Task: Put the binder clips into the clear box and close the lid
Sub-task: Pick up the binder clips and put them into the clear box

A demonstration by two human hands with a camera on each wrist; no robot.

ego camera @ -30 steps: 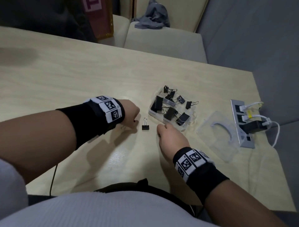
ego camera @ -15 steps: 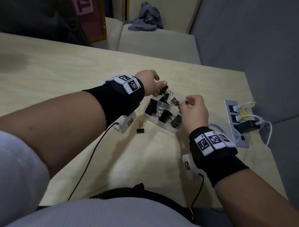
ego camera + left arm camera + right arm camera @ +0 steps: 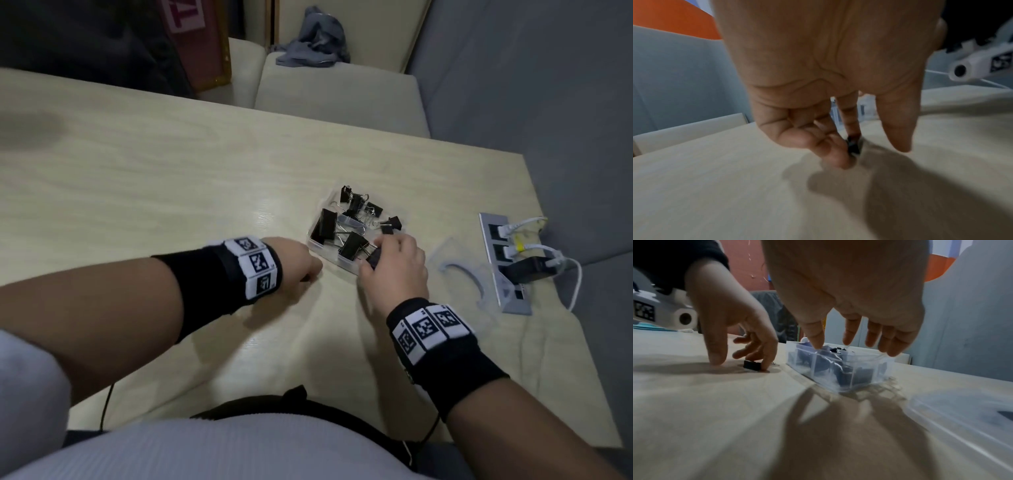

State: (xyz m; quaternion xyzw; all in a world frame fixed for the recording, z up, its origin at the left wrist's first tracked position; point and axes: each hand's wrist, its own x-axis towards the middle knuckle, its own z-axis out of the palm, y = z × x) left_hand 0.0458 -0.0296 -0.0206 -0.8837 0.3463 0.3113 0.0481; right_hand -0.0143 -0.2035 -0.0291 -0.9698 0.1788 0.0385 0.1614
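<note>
Pale wood table [image 3: 154, 192] pushed up against a grey couch, pretty dim lighting, and a person sat at it with marker bands on both wrists. Most of the job looked done already: the clear box [image 3: 317, 244] sat a bit right of centre on the table, loaded with a jumble of black binder clips [image 3: 352, 245], big and small mixed across its compartments. One last small clip [image 3: 752, 365] was on the bare wood just left of the box, and the left hand [image 3: 294, 262] was down on it, fingertips touching the table, index finger [image 3: 768, 352] against one side of the clip and the thumb [image 3: 715, 344] planted a little way off on the other side. So it was reaching around the clip more than properly pinching it, as far as I could tell; the left wrist view was too smeared to settle that. The right hand [image 3: 394, 270] hung over the near right corner of the box with fingers spread loose and pointing down, thumb tip dipping in among the clips, holding nothing that I could see. The lid [image 3: 459, 281] lay flat on the table to the right of the box, clear of it, right next to a silver power strip [image 3: 503, 263] with white cables plugged in. My guess was one clip to drop in, then grab the lid and snap it on, and that's it.
</note>
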